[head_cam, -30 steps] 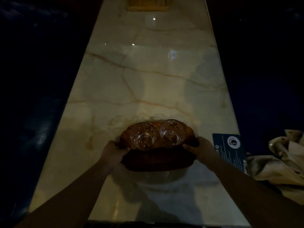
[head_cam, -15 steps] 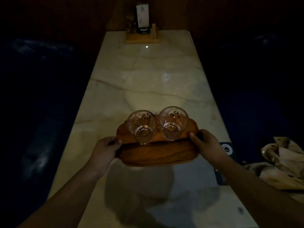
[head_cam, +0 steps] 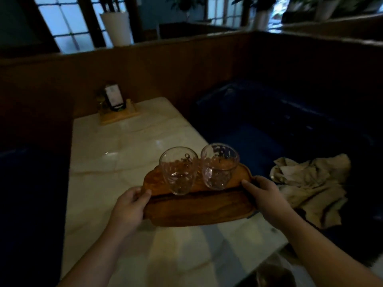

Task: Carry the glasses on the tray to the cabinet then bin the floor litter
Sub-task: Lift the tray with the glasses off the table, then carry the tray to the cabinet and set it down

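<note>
A brown wooden tray (head_cam: 199,210) is held in the air above the marble table (head_cam: 116,162). Two clear patterned glasses stand upright on its far half: the left glass (head_cam: 178,170) and the right glass (head_cam: 218,165), nearly touching. My left hand (head_cam: 128,208) grips the tray's left edge with the thumb on top. At the tray's right edge my right hand (head_cam: 266,196) grips in the same way. The room is dim.
A wooden condiment stand (head_cam: 117,112) with a card sits at the table's far end. Dark blue bench seats flank the table; a crumpled beige cloth (head_cam: 310,187) lies on the right seat. A wooden partition (head_cam: 186,65) rises behind, with windows and a white planter beyond.
The tray with both glasses has come up off the table and is held higher. My view has tilted up and turned, showing the partition and windows.
</note>
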